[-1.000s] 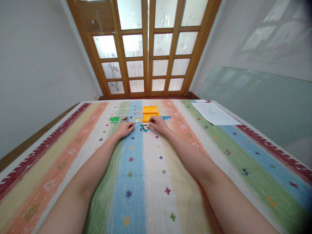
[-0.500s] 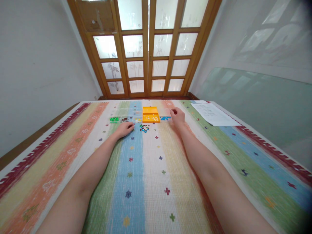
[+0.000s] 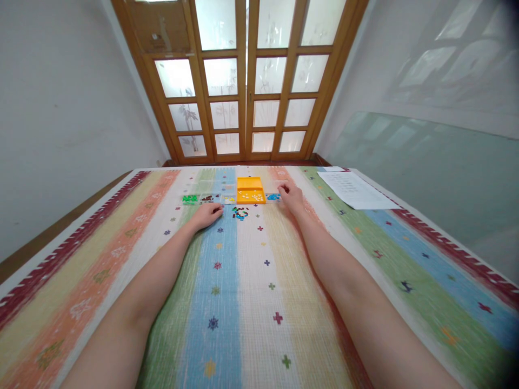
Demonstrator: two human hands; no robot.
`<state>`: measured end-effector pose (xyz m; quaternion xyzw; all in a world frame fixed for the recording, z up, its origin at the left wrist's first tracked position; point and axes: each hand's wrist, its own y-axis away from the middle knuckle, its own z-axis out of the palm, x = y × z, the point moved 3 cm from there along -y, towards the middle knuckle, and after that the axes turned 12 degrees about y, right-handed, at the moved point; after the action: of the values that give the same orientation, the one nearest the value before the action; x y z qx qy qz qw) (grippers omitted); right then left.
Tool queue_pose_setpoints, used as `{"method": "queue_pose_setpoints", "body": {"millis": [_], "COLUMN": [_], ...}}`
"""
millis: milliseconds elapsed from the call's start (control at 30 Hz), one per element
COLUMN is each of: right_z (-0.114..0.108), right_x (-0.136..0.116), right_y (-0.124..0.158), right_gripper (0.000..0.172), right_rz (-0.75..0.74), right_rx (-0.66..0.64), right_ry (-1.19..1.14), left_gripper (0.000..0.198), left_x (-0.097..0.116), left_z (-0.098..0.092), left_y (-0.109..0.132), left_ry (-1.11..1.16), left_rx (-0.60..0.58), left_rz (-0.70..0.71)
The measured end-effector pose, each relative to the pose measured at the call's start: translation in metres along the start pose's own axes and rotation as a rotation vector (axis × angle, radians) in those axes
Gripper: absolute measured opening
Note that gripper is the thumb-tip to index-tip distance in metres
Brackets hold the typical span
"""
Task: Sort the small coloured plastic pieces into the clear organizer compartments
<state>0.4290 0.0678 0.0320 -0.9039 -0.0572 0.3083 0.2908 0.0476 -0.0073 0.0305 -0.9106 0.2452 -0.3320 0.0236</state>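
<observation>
My left hand [image 3: 208, 215] rests on the cloth with its fingers curled together. Whatever lies between those fingertips, if anything, is too small to make out. Just to its right is a loose ring of small brown, blue, green and white pieces [image 3: 240, 213]. My right hand [image 3: 292, 196] is closed in a pinch at a clear box of blue pieces [image 3: 273, 197], covering its right part; I cannot see what the pinch holds. Between the hands, behind the ring, an open orange box [image 3: 250, 183] has white pieces in its front half.
Clear boxes at the left hold green pieces [image 3: 190, 199], brown pieces [image 3: 207, 199] and yellow pieces [image 3: 229, 200]. Printed paper sheets [image 3: 354, 190] lie at the far right of the striped tablecloth [image 3: 259, 292]. Wooden glass doors [image 3: 247, 97] stand beyond the table.
My right hand has moved slightly left and lower, closer over the blue pieces. My left hand has stayed in place.
</observation>
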Motion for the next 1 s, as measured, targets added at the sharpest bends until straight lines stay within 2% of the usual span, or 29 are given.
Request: {"method": "queue_pose_setpoints", "body": {"millis": [100,267,367,500,633,1000], "right_z": [0.006,0.019,0.027,0.032,0.034,0.034], "right_x": [-0.019,-0.06,-0.075,-0.08,-0.077,-0.08], "right_y": [0.006,0.024,0.034,0.037,0.037,0.042], "right_gripper": [0.022,0.023,0.022,0.019,0.019,0.021], "right_rz": [-0.073,-0.234,-0.327,-0.375,-0.383,-0.4], "right_rx": [-0.065,-0.247,-0.348,-0.407,-0.401,-0.415], "right_ry": [0.007,-0.018,0.02,0.057,0.069,0.128], "left_gripper": [0.028,0.027,0.023,0.018,0.027,0.028], "left_x": [0.001,0.003,0.01,0.025,0.035,0.045], "left_z": [0.0,-0.001,-0.002,0.003,0.013,0.018], "left_y": [0.0,0.001,0.001,0.002,0.002,0.004], "left_ry": [-0.005,-0.032,-0.084,-0.149,-0.147,-0.132], "left_rx": [-0.003,-0.002,-0.012,-0.034,-0.061,-0.071], "left_rz": [-0.003,-0.009,0.017,0.094,0.125,0.159]}}
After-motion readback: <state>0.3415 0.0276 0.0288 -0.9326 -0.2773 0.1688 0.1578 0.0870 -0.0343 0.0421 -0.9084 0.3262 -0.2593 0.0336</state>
